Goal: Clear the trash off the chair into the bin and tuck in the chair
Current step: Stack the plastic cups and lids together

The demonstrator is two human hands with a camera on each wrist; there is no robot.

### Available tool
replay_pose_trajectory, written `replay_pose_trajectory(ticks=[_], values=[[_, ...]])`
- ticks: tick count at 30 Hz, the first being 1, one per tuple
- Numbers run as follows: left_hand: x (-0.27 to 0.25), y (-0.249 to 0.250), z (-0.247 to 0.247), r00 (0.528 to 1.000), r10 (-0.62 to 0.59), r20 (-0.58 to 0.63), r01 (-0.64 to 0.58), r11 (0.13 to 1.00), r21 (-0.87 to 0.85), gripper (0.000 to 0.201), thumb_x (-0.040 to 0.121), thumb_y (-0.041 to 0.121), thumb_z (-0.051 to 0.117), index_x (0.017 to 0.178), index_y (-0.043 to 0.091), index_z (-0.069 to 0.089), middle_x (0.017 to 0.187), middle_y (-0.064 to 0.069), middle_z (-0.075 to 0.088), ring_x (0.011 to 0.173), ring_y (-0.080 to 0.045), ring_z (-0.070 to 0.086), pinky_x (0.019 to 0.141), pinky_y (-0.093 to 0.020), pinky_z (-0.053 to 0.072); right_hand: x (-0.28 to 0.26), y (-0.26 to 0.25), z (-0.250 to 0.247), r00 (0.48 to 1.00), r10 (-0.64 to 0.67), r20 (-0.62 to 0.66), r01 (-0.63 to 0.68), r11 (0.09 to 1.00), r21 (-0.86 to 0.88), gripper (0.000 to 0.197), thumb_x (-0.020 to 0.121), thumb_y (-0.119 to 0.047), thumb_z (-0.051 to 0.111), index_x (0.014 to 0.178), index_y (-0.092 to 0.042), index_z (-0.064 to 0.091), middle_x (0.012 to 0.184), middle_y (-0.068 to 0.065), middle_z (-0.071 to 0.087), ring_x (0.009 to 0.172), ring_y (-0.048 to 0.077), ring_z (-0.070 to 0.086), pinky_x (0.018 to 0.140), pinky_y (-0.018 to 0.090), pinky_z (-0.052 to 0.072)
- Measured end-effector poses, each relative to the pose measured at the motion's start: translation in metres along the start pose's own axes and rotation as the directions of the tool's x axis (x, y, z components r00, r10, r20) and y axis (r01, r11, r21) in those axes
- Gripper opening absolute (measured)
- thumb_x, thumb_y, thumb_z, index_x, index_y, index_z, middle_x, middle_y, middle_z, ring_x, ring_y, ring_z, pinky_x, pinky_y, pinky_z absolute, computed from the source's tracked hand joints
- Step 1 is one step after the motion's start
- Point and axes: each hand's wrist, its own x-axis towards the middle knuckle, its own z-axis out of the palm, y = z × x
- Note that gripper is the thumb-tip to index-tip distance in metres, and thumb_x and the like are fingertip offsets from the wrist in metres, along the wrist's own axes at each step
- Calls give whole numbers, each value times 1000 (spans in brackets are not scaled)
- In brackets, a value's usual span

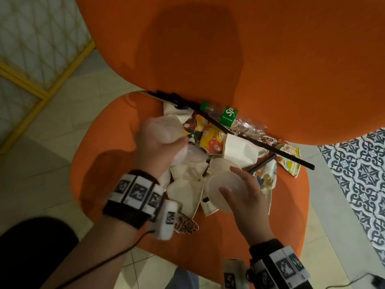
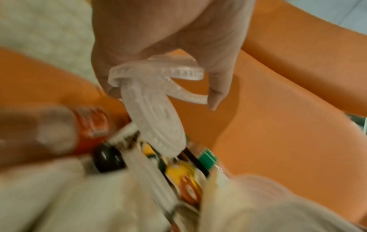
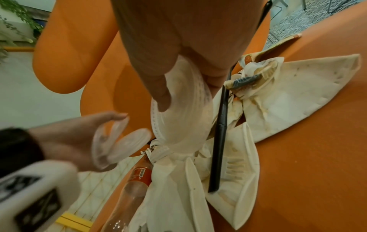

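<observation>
The left hand (image 1: 155, 142) grips clear plastic lids (image 2: 157, 87) mid-frame; the right hand (image 1: 243, 195) pinches another lid (image 1: 224, 189). Trash covers the orange chair (image 1: 116, 163) seat's centre, with bare cushion along the lower-left edge.

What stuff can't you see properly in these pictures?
- Bin: in no view, so where it stands cannot be told.
- Orange-label bottle: hidden in the head view under the left hand; blurred in the left wrist view.
- Chair legs: outside every view.
- Brown-spotted scrap: partly behind the wrist camera, too small to identify.
</observation>
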Motion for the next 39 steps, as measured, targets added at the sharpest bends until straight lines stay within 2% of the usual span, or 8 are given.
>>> replay_pose_trajectory(ticks=[3,7,13,21,29,32,35,39], values=[[0,3,42,987,-31,161,23,998,53,80,63,37,83,128,23,39,118,8,45,106,-10,46,73,-13,38,-3,2,-3,1000,-23,9,23,999,-44,48,77,-13,74,110,-42,53,119,-13,50,113,7,47,96,44,48],[7,-2,66,976,-104,191,30,934,355,105,45,76,68,132,29,34,136,-7,43,125,-30,43,97,-48,44,-9,4,-7,997,-65,41,68,995,-76,48,76,-11,75,112,-36,55,119,-9,53,105,-4,46,96,30,45],[10,-4,68,961,-221,168,72,782,619,71,74,51,65,132,25,34,135,-17,32,123,-37,39,98,-51,42,-14,8,-14,997,-51,61,58,992,-115,49,78,-14,73,113,-41,52,118,-13,51,100,-11,43,89,9,36],[20,4,67,909,-377,178,217,792,571,103,69,42,73,148,28,9,148,-17,27,131,-38,35,105,-49,37,-16,10,-27,996,-54,76,64,989,-132,52,79,-14,72,110,-47,48,118,-18,49,105,-4,42,82,0,35],[56,-7,83,856,-456,243,367,867,337,131,24,105,30,139,42,32,152,-9,29,137,-31,31,110,-53,23,-20,24,-36,997,-47,54,54,989,-137,51,78,-13,73,115,-41,52,121,-15,51,109,5,47,89,15,40],[56,-2,79,903,-366,225,308,917,254,75,74,76,39,126,22,51,137,-10,50,118,-21,51,106,-34,36,-20,24,-35,997,-46,59,54,989,-137,51,78,-12,73,114,-41,52,121,-12,52,109,5,48,87,11,38],[37,13,69,926,-289,245,203,924,325,52,90,51,48,126,13,52,128,-10,57,76,-3,53,53,-7,38,-19,24,-34,997,-50,56,56,991,-122,51,77,-12,73,114,-41,52,120,-13,53,110,4,48,87,10,38],[39,3,66,925,-298,235,208,916,343,55,80,22,71,128,2,50,129,-15,56,117,-28,55,54,-11,32,-17,25,-31,997,-49,56,55,991,-118,52,77,-12,73,112,-44,51,120,-14,53,108,4,48,86,10,39]])
